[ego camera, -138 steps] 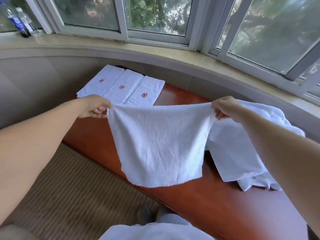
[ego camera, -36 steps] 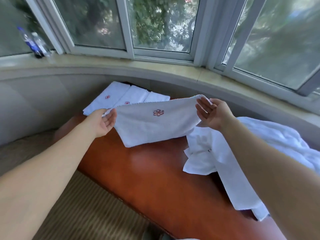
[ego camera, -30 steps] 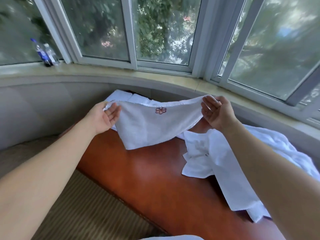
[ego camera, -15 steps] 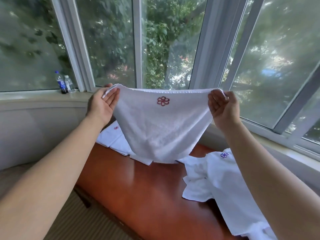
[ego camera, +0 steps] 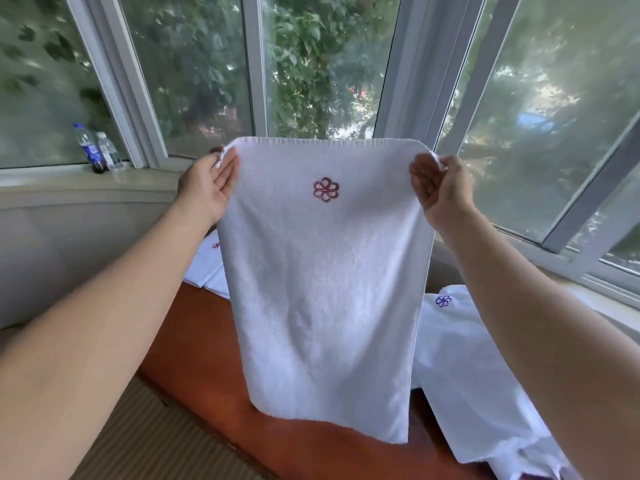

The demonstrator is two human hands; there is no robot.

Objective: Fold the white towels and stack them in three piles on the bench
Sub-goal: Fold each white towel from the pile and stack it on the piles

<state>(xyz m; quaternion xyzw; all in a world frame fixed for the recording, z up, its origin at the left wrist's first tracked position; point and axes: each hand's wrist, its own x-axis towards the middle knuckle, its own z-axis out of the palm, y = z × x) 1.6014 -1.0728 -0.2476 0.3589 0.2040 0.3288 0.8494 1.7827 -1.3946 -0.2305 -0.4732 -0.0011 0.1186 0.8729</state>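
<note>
I hold a white towel (ego camera: 325,289) up in front of the window, hanging full length with a red flower emblem near its top. My left hand (ego camera: 207,187) pinches its top left corner and my right hand (ego camera: 438,188) pinches its top right corner. Its lower edge hangs just above the reddish-brown wooden bench (ego camera: 194,337). Folded white towels (ego camera: 207,268) lie on the bench behind the hanging towel, mostly hidden by it. A loose heap of unfolded white towels (ego camera: 474,379) with a purple emblem lies on the bench at the right.
A curved stone window sill (ego camera: 69,188) runs behind the bench, with two plastic water bottles (ego camera: 98,152) standing at its left. Large window panes rise behind. Striped carpet (ego camera: 152,441) covers the floor in front of the bench at the lower left.
I have raised the towel from low over the bench to chest height and pulled it taut, so it now hangs straight down. The view has tilted up toward the windows.
</note>
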